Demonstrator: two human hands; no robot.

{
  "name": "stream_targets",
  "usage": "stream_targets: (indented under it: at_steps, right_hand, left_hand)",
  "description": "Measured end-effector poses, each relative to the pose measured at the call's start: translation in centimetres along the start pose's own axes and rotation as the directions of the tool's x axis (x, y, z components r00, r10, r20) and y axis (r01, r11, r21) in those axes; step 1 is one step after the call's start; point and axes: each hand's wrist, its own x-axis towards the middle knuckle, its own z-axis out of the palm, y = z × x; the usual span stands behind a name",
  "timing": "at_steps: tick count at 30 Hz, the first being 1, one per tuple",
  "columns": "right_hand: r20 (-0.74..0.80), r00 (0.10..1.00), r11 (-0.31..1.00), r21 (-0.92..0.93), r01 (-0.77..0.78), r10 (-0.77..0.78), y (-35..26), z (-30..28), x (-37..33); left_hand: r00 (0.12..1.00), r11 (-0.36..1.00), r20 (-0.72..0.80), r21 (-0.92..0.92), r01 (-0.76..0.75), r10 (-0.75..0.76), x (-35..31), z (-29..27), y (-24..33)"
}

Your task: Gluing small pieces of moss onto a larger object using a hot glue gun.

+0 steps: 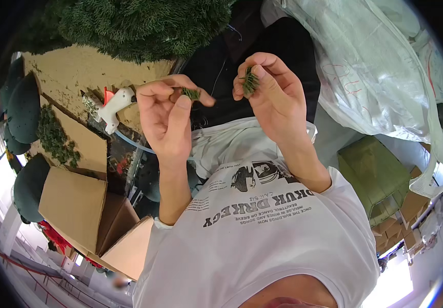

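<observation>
Both my hands are raised in front of my body, apart from each other. A small green artificial leaf sprig (191, 94) is pinched between the thumb and fingers of my left hand (167, 120). My right hand (281, 105) grips another small, darker green sprig (250, 83) between thumb and fingertips. Just left of my left hand lies a white glue gun (117, 106) with a red trigger, on the tan work surface (72, 69). Beyond my hands, at the top, sits a big bushy mass of artificial greenery (144, 25).
More green sprigs (54, 136) lie on cardboard at the left, by an opened cardboard box (72, 205). Dark green rounded pieces (22, 110) line the far left. At right are a large white woven sack (370, 72) and a green stool-like object (370, 172).
</observation>
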Motion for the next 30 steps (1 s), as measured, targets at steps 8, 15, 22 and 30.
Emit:
stream_targets:
  at_steps: [8, 15, 22, 30]
  right_hand:
    - [0.024, 0.998, 0.998, -0.025, -0.05, 0.051, 0.7, 0.7, -0.2]
    - [-0.043, 0.999, 0.998, -0.052, -0.034, 0.032, 1.3, 1.4, -0.3]
    - [-0.021, 0.991, 0.98, -0.146, -0.133, 0.131, 0.8, 2.3, -0.1]
    - [0.158, 0.826, 0.84, -0.115, -0.53, 0.542, -1.0, 1.8, 1.0]
  left_hand:
    - [0.996, 0.959, -0.053, 0.272, 0.078, -0.066, -0.3, 2.7, -0.3]
    - [0.991, 0.816, 0.015, 0.566, -0.118, 0.133, 0.0, 1.9, 0.3]
    - [0.965, 0.776, 0.044, 0.585, -0.234, 0.258, 0.1, 1.0, 0.4]
    - [0.866, 0.481, 0.344, 0.726, -0.491, 0.363, 0.4, -1.3, 1.1]
